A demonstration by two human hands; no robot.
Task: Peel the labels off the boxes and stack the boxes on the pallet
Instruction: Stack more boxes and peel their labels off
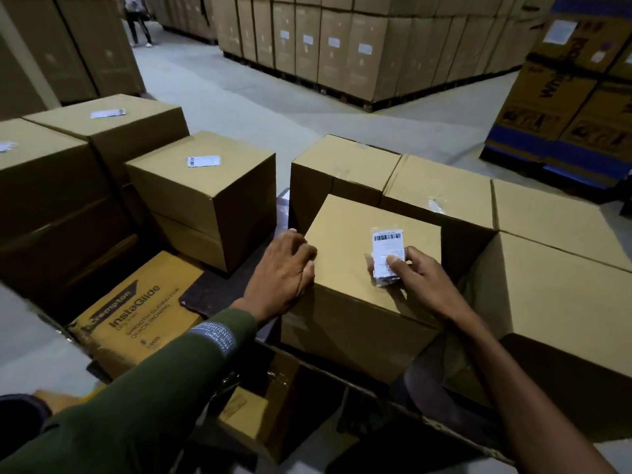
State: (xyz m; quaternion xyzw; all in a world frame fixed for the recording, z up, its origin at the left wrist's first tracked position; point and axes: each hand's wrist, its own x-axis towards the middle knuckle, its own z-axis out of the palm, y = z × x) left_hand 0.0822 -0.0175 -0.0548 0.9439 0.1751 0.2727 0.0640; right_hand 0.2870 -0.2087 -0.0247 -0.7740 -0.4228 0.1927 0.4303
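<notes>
Grey concrete warehouse floor (273,97) runs toward 12 o'clock, where a long wall of stacked brown cartons with small white labels (342,49) closes off the far side. At 2 o'clock stands a blue-edged stack of printed cartons (564,107). At 9 to 10 o'clock sit plain brown cardboard boxes, the nearest of these a square labelled brown box (205,193) with a white sticker on its top. Below it at 8 o'clock lies a flattened printed "InstaGlide" carton (136,316).

Centre frame, a plain brown cardboard box (359,289) sits among neighbouring closed brown boxes (441,196) at 1 to 3 o'clock; whether a pallet is under them I cannot tell. All boxes are closed, so contents are hidden.

On its top lies a white barcode label (387,249), its lower end lifted. My right hand (413,278) pinches that lower end between thumb and fingers. My left hand (287,271), green sleeve (154,388) behind it, rests on the box's left top edge, fingers curled over the corner.
</notes>
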